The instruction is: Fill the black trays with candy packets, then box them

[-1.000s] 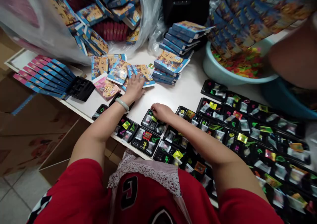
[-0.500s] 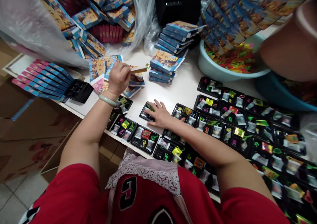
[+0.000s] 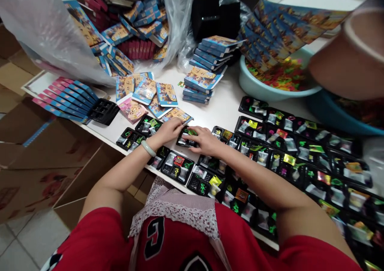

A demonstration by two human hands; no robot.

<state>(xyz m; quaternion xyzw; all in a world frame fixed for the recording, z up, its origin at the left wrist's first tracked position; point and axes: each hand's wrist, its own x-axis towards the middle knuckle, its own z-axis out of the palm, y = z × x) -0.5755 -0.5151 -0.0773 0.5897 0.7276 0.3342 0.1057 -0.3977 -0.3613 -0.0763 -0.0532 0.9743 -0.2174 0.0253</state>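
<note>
Black tray (image 3: 181, 140) — long axis roughly crosswise — gripped by right hand (image 3: 207, 142); left hand (image 3: 169, 131) pinching box (image 3: 179, 113).

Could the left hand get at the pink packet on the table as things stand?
Probably yes: the left hand is near, and the pink packet lies largely uncovered, though the hand seems busy with a box.

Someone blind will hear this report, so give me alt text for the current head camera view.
A person's right hand is over a black tray of small items on a white table, the left hand beside it. Filled trays cover the right side; printed boxes lie beyond the hands, left of a light blue bowl.
</note>
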